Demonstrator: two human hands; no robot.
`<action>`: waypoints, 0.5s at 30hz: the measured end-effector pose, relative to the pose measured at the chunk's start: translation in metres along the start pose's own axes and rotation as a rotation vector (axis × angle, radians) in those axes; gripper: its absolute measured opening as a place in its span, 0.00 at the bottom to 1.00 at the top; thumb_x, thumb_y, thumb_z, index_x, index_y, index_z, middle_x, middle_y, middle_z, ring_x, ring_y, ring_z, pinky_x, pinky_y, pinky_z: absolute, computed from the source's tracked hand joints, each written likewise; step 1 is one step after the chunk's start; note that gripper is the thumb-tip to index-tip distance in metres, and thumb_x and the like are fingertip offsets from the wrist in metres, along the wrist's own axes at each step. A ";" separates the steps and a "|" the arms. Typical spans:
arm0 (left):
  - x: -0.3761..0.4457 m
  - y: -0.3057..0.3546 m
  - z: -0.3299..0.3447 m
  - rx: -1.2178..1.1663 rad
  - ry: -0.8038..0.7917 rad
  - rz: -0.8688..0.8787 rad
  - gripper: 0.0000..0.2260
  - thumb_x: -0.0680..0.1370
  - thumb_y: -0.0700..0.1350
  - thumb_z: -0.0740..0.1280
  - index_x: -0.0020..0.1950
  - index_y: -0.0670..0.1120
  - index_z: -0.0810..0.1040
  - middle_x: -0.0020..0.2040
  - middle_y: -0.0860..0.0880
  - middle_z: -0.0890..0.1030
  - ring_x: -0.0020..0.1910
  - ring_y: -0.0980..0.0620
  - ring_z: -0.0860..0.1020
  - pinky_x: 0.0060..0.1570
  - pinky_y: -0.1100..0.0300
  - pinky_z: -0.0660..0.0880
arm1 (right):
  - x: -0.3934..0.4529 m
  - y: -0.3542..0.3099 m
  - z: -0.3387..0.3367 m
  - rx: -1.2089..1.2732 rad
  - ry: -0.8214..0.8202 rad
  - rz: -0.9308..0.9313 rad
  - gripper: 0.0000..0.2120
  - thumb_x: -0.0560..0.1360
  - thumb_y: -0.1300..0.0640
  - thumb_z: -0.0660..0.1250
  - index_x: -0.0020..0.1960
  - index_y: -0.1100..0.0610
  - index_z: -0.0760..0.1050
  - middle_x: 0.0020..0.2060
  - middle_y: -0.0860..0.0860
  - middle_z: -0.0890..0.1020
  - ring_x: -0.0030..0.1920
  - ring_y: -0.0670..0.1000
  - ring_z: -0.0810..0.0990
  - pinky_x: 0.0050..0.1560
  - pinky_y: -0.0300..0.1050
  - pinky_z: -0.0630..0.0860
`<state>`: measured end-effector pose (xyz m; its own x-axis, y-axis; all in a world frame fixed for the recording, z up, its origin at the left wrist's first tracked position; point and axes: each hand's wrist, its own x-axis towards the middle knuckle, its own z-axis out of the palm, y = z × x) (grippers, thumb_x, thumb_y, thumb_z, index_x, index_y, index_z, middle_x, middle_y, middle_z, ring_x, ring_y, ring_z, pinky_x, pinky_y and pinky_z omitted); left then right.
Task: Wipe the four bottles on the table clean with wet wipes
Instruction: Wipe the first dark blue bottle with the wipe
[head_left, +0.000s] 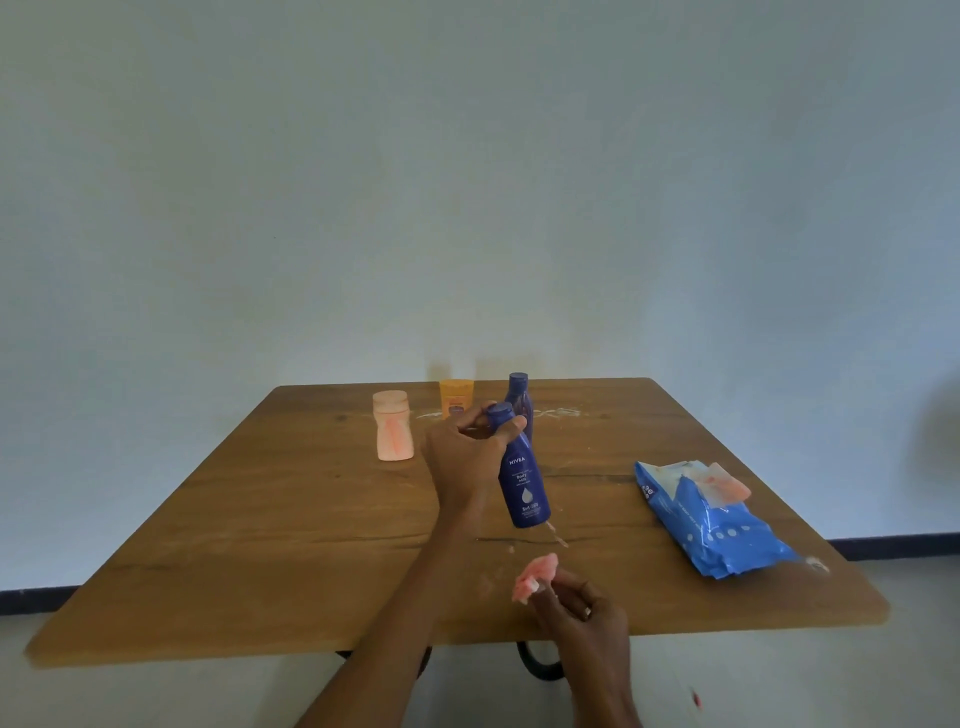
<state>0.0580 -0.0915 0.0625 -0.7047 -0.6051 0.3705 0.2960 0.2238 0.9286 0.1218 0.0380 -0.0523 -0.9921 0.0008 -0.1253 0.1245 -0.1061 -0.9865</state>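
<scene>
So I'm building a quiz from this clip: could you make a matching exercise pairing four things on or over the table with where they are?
Things:
1. Nivea bottle
2. Pink-stained wipe
3. Yellow bottle
4. Wet wipes pack

Places:
A. pinched in the right hand
B. lying at the table's right side
C. standing at the far edge
D. tilted, its neck in the left hand's grip

Pairs: 1-D, 2-A, 3-C, 4-B
</scene>
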 end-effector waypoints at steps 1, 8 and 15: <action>0.004 0.002 0.005 0.030 -0.017 0.023 0.16 0.67 0.45 0.79 0.54 0.47 0.83 0.44 0.57 0.83 0.40 0.61 0.81 0.37 0.72 0.75 | 0.002 -0.001 -0.007 -0.016 0.020 -0.004 0.12 0.67 0.51 0.76 0.48 0.52 0.79 0.44 0.47 0.83 0.46 0.46 0.80 0.36 0.39 0.73; 0.039 0.006 0.052 0.238 -0.153 0.209 0.12 0.68 0.45 0.78 0.49 0.45 0.84 0.44 0.51 0.85 0.40 0.57 0.82 0.40 0.69 0.76 | 0.034 -0.023 -0.035 -0.055 0.064 -0.081 0.07 0.68 0.51 0.75 0.45 0.50 0.80 0.41 0.44 0.84 0.46 0.43 0.79 0.38 0.38 0.72; 0.066 -0.011 0.111 0.382 -0.210 0.279 0.13 0.69 0.47 0.77 0.50 0.44 0.84 0.43 0.51 0.85 0.38 0.54 0.81 0.36 0.74 0.69 | 0.093 -0.030 -0.048 -0.132 0.134 -0.131 0.07 0.69 0.51 0.74 0.46 0.50 0.81 0.42 0.43 0.83 0.46 0.42 0.80 0.43 0.39 0.75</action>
<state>-0.0632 -0.0487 0.0788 -0.7585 -0.3248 0.5650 0.2624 0.6414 0.7209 0.0269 0.0892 -0.0397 -0.9903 0.1393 0.0011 0.0038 0.0345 -0.9994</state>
